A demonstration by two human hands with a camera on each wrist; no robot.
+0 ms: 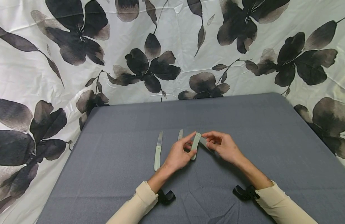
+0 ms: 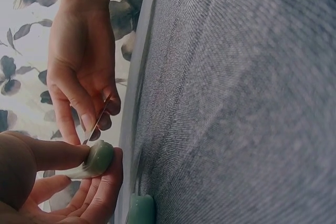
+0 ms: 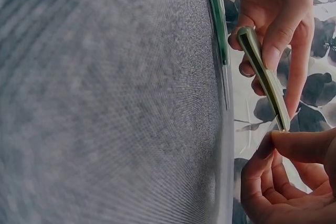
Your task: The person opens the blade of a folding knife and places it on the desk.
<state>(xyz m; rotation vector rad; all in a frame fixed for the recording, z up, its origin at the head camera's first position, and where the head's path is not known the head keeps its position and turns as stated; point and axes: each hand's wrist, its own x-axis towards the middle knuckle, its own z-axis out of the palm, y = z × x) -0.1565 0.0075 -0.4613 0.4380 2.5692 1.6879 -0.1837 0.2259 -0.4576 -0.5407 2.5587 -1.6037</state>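
Note:
Above the cloth, my left hand [image 1: 179, 155] grips the pale green handle [image 1: 195, 147] of a folding knife. Its blade [image 1: 206, 145] stands part-way out, at an angle to the handle. My right hand [image 1: 224, 147] pinches that blade between thumb and fingers. In the right wrist view the slot along the handle [image 3: 257, 61] shows, and fingertips hide much of the blade. A second folding knife [image 1: 157, 158], unfolded, lies left of my left hand with its tip pointing away. Between them lies another knife [image 1: 180, 134]; its blade tip shows and my left hand covers the rest.
A dark grey cloth [image 1: 119, 174] covers the table, creased near the front edge. White fabric with dark flowers [image 1: 150, 37] hangs behind and at both sides. Black wrist mounts [image 1: 167, 198] sit at both cuffs, close above the cloth.

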